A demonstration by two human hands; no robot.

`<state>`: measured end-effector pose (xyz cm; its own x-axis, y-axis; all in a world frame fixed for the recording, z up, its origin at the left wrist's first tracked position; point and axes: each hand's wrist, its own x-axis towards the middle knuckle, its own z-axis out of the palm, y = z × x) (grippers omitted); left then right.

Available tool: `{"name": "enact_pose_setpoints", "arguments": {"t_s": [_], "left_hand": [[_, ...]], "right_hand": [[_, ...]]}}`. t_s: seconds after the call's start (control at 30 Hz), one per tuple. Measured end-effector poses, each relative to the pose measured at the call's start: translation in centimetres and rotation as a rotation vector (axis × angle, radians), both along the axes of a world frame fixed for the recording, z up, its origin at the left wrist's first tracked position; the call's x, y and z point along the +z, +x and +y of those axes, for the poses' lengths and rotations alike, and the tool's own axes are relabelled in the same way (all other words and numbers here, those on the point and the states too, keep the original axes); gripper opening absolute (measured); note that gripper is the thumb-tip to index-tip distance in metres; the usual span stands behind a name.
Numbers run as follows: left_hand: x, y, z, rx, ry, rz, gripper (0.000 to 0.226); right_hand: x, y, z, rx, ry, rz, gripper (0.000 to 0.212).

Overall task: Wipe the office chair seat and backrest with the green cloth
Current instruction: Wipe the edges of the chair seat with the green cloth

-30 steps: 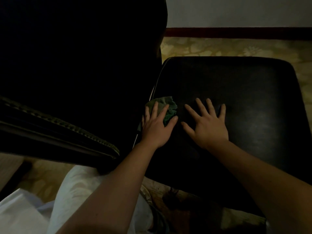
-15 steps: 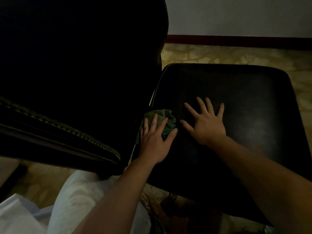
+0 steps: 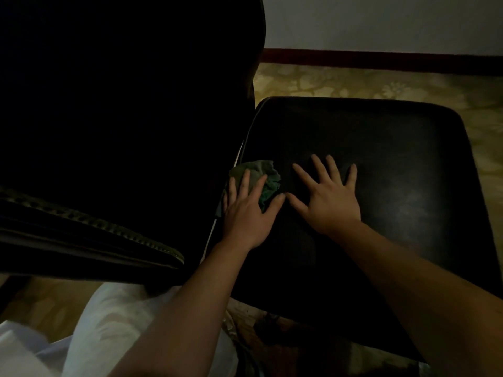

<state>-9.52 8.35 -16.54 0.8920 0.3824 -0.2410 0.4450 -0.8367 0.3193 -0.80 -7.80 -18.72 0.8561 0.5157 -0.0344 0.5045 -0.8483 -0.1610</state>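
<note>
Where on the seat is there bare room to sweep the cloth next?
The seat is bare beyond the right hand, out to its far and right edges. It is crowded at the inner edge by the backrest, where the left hand presses the green cloth.

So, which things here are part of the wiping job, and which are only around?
For the job:
- green cloth, under the left hand
- chair seat, right hand flat on it
- backrest

Only around:
- patterned floor
- red skirting board
- wall
</note>
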Motion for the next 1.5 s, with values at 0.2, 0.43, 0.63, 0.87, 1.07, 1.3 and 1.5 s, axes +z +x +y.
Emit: {"name": "enact_pose_setpoints", "arguments": {"t_s": [0.2,0.43,0.63,0.87,1.07,1.3,1.5], "left_hand": [[-0.4,-1.8,-0.4,-0.029,0.045,-0.005,0.075],[0.1,-0.3,-0.1,-0.028,0.03,0.043,0.074],[0.5,2.4,0.0,-0.009,-0.004,0.031,0.072],[0.1,1.8,-0.3,0.012,0.036,0.002,0.07],[-0.2,-0.3,-0.7,-0.016,0.062,-0.001,0.073],[0.0,0.9,-0.6,-0.001,0.026,-0.014,0.072],[0.2,3.7,0.0,0.03,-0.001,-0.019,0.069]], "right_hand": [[0.6,0.4,-0.1,0.023,-0.021,0.022,0.075],[0.8,2.0,0.4,0.039,0.018,0.016,0.076],[0.5,1.7,0.4,0.01,0.055,-0.011,0.079],[0.3,1.5,0.4,0.004,0.07,-0.033,0.075],[0.4,1.5,0.5,-0.016,0.077,-0.022,0.083],[-0.1,1.7,0.6,-0.021,0.064,-0.052,0.079],[-0.5,1.8,0.6,-0.017,0.066,-0.07,0.077]]}}
